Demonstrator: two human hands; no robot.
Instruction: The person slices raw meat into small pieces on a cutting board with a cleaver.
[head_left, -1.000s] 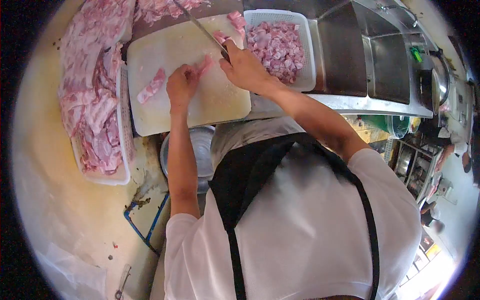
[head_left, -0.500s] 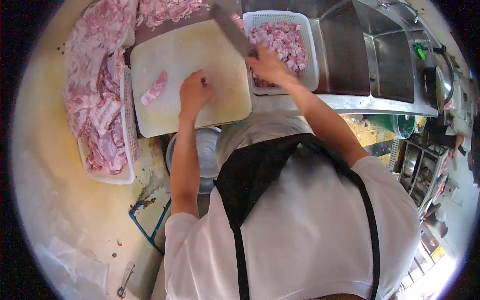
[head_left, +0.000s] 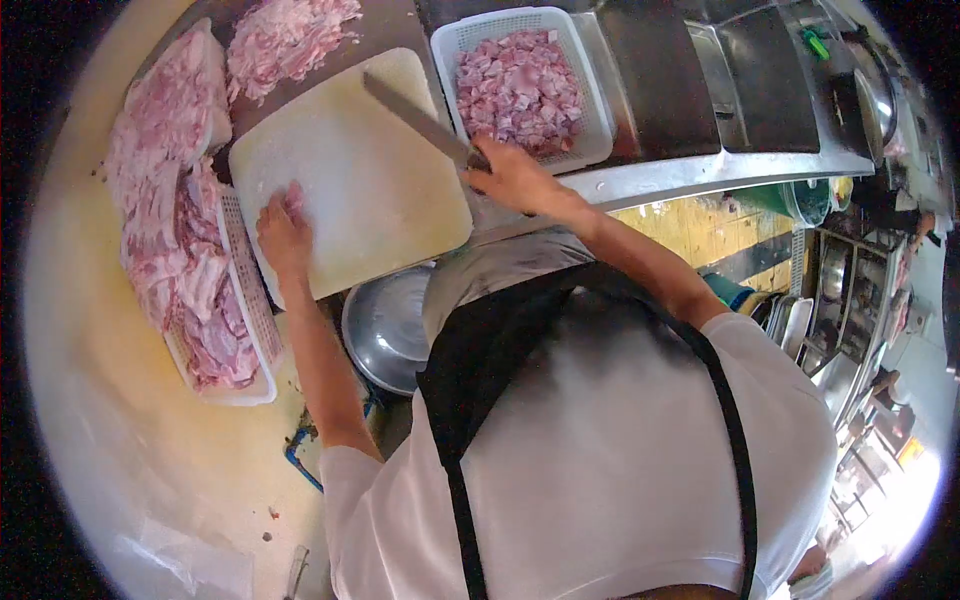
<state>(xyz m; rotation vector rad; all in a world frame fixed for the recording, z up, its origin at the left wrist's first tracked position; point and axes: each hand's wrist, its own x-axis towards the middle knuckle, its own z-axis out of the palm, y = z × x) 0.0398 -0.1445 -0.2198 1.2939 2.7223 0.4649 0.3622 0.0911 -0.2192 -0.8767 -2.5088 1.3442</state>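
My right hand point(head_left: 515, 180) grips the handle of a long, wide-bladed knife point(head_left: 415, 118). Its blade points up and left over the far right part of a white cutting board point(head_left: 365, 205). At the board's left side, my left hand point(head_left: 285, 242) has its fingers closed round a small strip of pink raw meat point(head_left: 294, 196), partly hidden by the hand. Just right of the board, a white plastic basket point(head_left: 598, 110) holds diced meat point(head_left: 520, 95), close beyond my right hand.
Left of the board stands a second white basket point(head_left: 252, 290), heaped with large raw meat slabs point(head_left: 165, 190). A pile of pale trimmings point(head_left: 290, 40) lies behind the board. Below the board's front edge sits a metal bowl point(head_left: 388, 335). Steel sinks point(head_left: 660, 90) are at the right.
My left hand has moved left across the board onto the meat strip. My right hand has come away from the diced-meat basket, bringing the knife over the board. The view has shifted slightly.
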